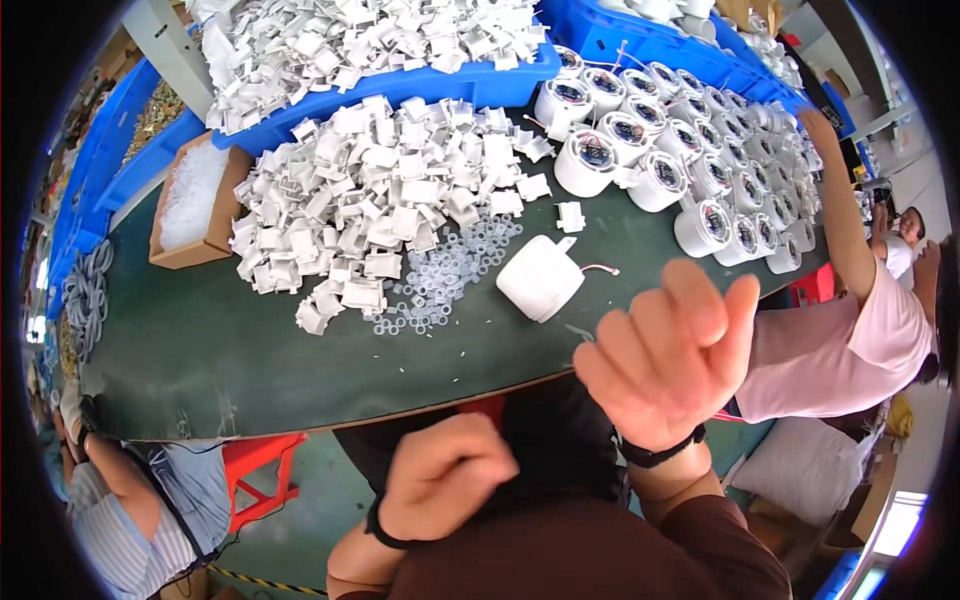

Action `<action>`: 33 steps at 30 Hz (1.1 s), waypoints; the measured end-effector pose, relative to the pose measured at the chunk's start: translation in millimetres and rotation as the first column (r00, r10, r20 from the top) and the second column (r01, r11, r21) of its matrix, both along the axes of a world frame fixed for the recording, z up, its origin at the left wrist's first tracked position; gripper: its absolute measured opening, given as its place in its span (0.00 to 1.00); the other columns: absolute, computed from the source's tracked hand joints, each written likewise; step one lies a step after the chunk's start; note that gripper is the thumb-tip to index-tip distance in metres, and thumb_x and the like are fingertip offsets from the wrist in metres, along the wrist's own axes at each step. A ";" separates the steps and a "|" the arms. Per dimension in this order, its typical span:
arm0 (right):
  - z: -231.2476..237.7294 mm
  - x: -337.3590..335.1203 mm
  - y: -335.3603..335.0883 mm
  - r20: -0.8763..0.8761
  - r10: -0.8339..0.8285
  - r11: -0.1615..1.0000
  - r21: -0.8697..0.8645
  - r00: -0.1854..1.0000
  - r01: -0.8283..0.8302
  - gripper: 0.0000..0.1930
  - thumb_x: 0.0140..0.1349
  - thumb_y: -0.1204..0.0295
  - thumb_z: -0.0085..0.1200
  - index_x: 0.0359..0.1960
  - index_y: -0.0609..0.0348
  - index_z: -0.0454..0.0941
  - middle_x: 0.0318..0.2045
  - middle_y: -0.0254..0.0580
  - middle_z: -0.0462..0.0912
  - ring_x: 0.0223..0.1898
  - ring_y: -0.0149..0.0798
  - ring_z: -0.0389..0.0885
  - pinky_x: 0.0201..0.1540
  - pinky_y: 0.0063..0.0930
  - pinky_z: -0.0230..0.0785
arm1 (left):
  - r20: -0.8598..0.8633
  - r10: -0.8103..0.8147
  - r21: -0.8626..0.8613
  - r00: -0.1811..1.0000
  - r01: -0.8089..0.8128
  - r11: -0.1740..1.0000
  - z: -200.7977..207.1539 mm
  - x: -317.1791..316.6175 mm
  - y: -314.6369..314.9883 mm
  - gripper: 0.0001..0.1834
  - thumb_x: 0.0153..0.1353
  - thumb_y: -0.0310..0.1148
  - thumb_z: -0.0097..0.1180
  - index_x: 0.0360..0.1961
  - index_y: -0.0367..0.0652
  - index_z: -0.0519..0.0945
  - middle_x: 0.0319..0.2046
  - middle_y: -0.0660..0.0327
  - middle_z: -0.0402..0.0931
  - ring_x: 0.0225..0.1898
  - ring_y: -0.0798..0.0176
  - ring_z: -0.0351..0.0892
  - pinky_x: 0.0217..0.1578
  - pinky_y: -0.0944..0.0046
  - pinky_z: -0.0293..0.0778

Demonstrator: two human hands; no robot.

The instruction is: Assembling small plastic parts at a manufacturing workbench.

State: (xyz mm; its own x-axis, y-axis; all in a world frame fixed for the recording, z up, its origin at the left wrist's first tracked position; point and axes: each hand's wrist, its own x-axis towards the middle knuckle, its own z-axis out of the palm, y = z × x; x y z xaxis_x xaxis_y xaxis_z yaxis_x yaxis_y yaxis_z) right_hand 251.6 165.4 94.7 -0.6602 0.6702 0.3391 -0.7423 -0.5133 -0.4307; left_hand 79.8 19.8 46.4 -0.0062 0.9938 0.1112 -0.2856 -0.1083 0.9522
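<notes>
My right hand (pixel 668 362) is raised over the table's front edge, its fingers curled in and nothing visible in them. Lower and to the left, in front of my body, my left hand (pixel 447 478) is closed; whatever its fingers hold, if anything, is hidden. Nearest to my right hand, a white rounded plastic housing (pixel 540 278) lies on the green tabletop (pixel 240 365), a thin wire with a small connector sticking out of its right side. Left of it spreads a heap of small translucent rings (pixel 440 275). Behind the rings is a large pile of white plastic brackets (pixel 360 190).
Rows of white round housings with exposed circuitry (pixel 655 180) fill the table's right side. Blue bins (pixel 500 85) line the back, and a cardboard box (pixel 200 205) stands left. One co-worker's arm (pixel 845 200) reaches in at right; another person (pixel 130 500) sits at left near a red stool (pixel 260 475).
</notes>
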 end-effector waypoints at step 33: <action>4.5 -13.5 -9.6 -0.185 -0.146 0.978 -0.172 0.972 0.114 0.20 0.83 0.58 0.32 0.33 0.52 0.71 0.20 0.32 0.71 0.25 0.30 0.64 0.33 0.27 0.62 | -0.652 -0.041 0.245 0.757 0.261 0.934 -8.2 47.0 50.1 0.29 0.48 0.32 0.70 0.53 0.38 0.76 0.49 0.53 0.75 0.47 0.46 0.79 0.44 0.50 0.79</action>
